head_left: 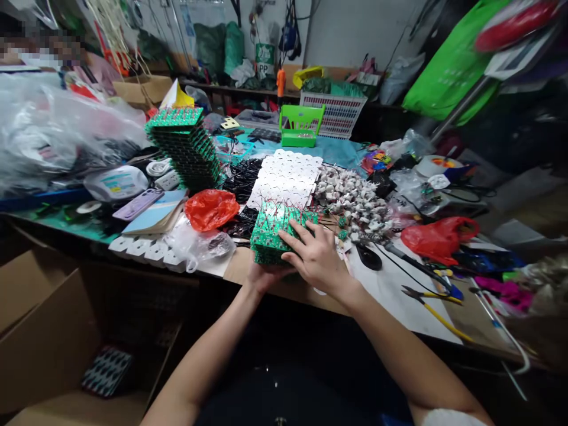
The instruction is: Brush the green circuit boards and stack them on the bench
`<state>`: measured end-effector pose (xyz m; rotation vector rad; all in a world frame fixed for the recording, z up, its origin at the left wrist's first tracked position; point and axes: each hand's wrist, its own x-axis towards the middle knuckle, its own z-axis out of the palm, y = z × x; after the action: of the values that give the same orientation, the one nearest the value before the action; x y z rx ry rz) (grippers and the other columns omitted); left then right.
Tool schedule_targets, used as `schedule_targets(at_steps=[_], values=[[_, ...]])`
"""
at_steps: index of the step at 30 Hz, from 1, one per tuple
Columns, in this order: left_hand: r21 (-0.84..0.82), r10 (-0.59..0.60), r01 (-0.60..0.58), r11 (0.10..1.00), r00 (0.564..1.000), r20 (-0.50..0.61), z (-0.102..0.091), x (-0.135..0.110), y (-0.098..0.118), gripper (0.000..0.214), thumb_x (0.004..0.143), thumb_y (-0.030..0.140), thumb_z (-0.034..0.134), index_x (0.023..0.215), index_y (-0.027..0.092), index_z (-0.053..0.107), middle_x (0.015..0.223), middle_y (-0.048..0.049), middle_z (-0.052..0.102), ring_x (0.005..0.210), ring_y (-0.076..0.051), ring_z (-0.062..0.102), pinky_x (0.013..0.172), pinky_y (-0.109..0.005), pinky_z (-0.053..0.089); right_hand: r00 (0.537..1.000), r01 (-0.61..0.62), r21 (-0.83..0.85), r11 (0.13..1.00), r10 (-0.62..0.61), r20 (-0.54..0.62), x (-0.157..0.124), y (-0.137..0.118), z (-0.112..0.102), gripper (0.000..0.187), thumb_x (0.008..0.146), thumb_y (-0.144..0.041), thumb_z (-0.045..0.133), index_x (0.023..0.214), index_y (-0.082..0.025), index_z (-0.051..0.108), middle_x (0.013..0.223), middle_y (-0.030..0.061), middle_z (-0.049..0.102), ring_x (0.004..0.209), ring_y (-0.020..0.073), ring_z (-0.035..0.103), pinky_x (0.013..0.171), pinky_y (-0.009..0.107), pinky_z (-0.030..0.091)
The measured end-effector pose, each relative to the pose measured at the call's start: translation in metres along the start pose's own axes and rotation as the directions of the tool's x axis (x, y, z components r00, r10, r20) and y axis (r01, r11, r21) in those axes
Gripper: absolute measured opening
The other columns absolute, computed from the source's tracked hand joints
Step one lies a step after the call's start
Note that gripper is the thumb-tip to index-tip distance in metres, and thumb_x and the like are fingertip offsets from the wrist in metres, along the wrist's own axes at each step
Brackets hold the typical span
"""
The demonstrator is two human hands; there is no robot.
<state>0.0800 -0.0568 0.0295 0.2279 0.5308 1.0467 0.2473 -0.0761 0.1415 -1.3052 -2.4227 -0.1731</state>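
Observation:
A stack of green circuit boards [275, 234] with thin red wires standing up from its top is at the table's front edge. Beneath it, my left hand [266, 277] supports the stack; the fingers are mostly hidden by the boards. My right hand [319, 254] lies over the top and right side of the stack, its fingers spread and touching the boards. Just behind are perforated white sheets [286, 177]. To their right is a heap of small whitish-grey parts with wires [350, 201], and black cables [244, 180] lie to their left.
A tall stack of green boards [184, 148] leans at the back left. Near it are a red plastic bag [212, 210] and a notebook [155, 213]. Yellow-handled pliers [437, 310] and a soldering iron [408, 260] lie right. An open cardboard box [48, 331] stands below left.

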Motion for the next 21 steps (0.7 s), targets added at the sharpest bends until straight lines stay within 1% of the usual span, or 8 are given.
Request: schedule_targets(at_steps=[3,5,6,8,11,13,16,21], values=[[-0.095,-0.019,0.028,0.995,0.996,0.090,-0.010,0.006,-0.001,0.058,0.093,0.064,0.042,0.131,0.024,0.060,0.135,-0.0106,0.064,0.111,-0.030,0.062,0.101,-0.053,0.045,1.000,-0.010,0.048,0.999,0.011,-0.022,-0.003,0.007,0.014,0.041,0.100,-0.038,0.048,0.141,-0.032,0.056,0.150,0.0048,0.051,0.129,0.0318,0.042,0.101,0.051,0.036],[-0.096,-0.054,0.065,0.993,0.992,0.113,-0.013,0.010,0.004,0.064,0.092,0.068,0.039,0.131,0.022,0.061,0.131,-0.0130,0.066,0.111,-0.033,0.063,0.100,-0.055,0.046,0.999,-0.026,0.074,0.997,0.028,-0.037,-0.005,0.017,0.025,0.041,0.101,-0.033,0.046,0.141,-0.029,0.056,0.150,0.0051,0.051,0.129,0.0290,0.044,0.102,0.048,0.037],[-0.062,-0.084,0.090,0.994,0.992,0.090,-0.013,0.011,0.009,0.067,0.092,0.070,0.037,0.130,0.021,0.062,0.126,-0.0146,0.068,0.110,-0.034,0.064,0.097,-0.056,0.047,0.998,-0.033,0.083,0.996,0.037,-0.046,-0.007,0.023,0.029,0.041,0.102,-0.032,0.045,0.141,-0.028,0.056,0.149,0.0055,0.052,0.129,0.0278,0.044,0.103,0.046,0.037],[0.076,-0.120,0.124,0.989,0.992,-0.048,-0.011,0.011,0.022,0.068,0.092,0.070,0.037,0.124,0.017,0.065,0.113,-0.0163,0.072,0.102,-0.033,0.067,0.091,-0.053,0.052,0.996,-0.050,0.084,0.995,0.056,-0.071,-0.008,0.032,0.037,0.042,0.101,-0.030,0.046,0.142,-0.026,0.055,0.148,0.0066,0.053,0.129,0.0270,0.045,0.102,0.044,0.038],[0.374,0.016,0.084,0.923,0.966,-0.257,-0.008,0.007,0.045,0.054,0.094,0.060,0.048,0.112,0.014,0.069,0.092,-0.0133,0.074,0.080,-0.026,0.069,0.076,-0.041,0.058,0.992,-0.066,0.044,0.997,0.071,-0.107,-0.008,0.034,0.043,0.042,0.100,-0.032,0.050,0.142,-0.029,0.055,0.145,0.0076,0.056,0.125,0.0284,0.049,0.099,0.045,0.039],[0.497,0.127,0.033,0.867,0.950,-0.286,-0.010,0.000,0.056,0.047,0.092,0.057,0.055,0.104,0.014,0.070,0.081,-0.0096,0.072,0.066,-0.020,0.066,0.064,-0.032,0.057,0.991,-0.040,0.012,0.999,0.041,-0.126,-0.005,0.027,0.047,0.042,0.099,-0.034,0.054,0.140,-0.031,0.058,0.143,0.0074,0.058,0.123,0.0290,0.050,0.098,0.046,0.038],[0.531,0.190,0.004,0.847,0.931,-0.310,-0.016,-0.009,0.059,0.045,0.087,0.057,0.061,0.100,0.015,0.071,0.074,-0.0063,0.069,0.056,-0.014,0.061,0.054,-0.025,0.053,0.990,0.034,-0.010,0.999,-0.035,-0.134,0.002,0.012,0.055,0.039,0.098,-0.037,0.056,0.136,-0.031,0.061,0.141,0.0073,0.060,0.123,0.0295,0.049,0.096,0.046,0.036],[0.535,0.267,-0.063,0.842,0.912,-0.312,-0.024,-0.010,0.046,0.050,0.087,0.061,0.056,0.102,0.016,0.072,0.082,-0.0084,0.072,0.064,-0.017,0.065,0.059,-0.028,0.056,0.986,0.071,0.018,0.997,-0.067,-0.150,0.013,0.004,0.066,0.037,0.097,-0.035,0.057,0.133,-0.029,0.063,0.138,0.0082,0.061,0.123,0.0300,0.049,0.099,0.047,0.034]])
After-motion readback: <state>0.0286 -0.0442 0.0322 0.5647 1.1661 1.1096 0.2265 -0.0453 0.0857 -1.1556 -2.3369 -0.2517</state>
